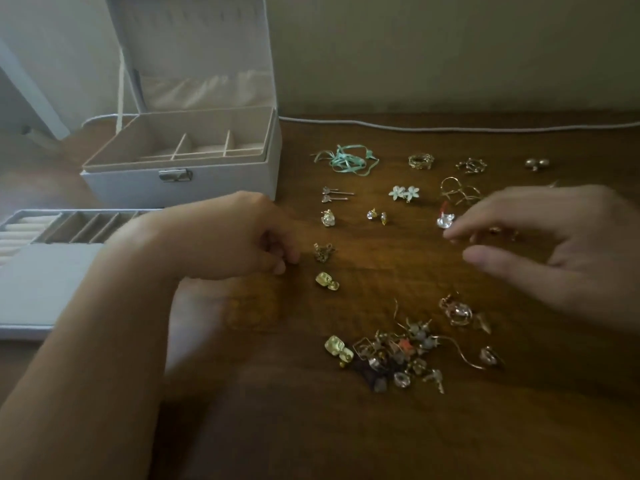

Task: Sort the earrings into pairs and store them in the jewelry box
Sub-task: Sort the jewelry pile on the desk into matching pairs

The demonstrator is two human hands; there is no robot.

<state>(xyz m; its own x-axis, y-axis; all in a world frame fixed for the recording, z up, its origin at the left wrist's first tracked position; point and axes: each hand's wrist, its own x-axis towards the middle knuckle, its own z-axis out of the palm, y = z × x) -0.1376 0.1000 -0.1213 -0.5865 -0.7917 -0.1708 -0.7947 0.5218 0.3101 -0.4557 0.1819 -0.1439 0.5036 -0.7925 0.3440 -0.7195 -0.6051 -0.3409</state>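
Presently, sorting was the step in hand; nothing had gone into the box (180,183).

Box: white, lid up, far left on the table (346,427), its tray compartments bare. A second tray (79,226) with ring rolls lay near left, partly hidden by the left forearm.

Sorted pairs: laid in rows on the far half of the table, right of the box. Noted: ribbon pair (346,161), flower pair (404,193), stud pair (334,195), hoops (459,192), gold rings (420,161), and a gold square (327,280) lying alone at the near left of the rows.

Pile (398,355): unsorted, tangled, near centre. At its left edge lay a gold piece (338,348) that looked a match for the gold square.

Left hand (242,233): fingers curled, resting just left of a small bronze pair (323,252); whether it pinched anything could not be told.

Right hand (540,244): blurred, fingers loosely spread, hovering beside a clear crystal piece (445,220); holding nothing visible.

Handling notes (judgement): the hooks in the pile would likely snag, so one piece should be lifted at a time, by its body, the other hand steadying the heap. The gold piece would be an easy next draw, being at the edge and free of wires. Each pair should be set well apart from its neighbours, to keep the rows legible before boxing.
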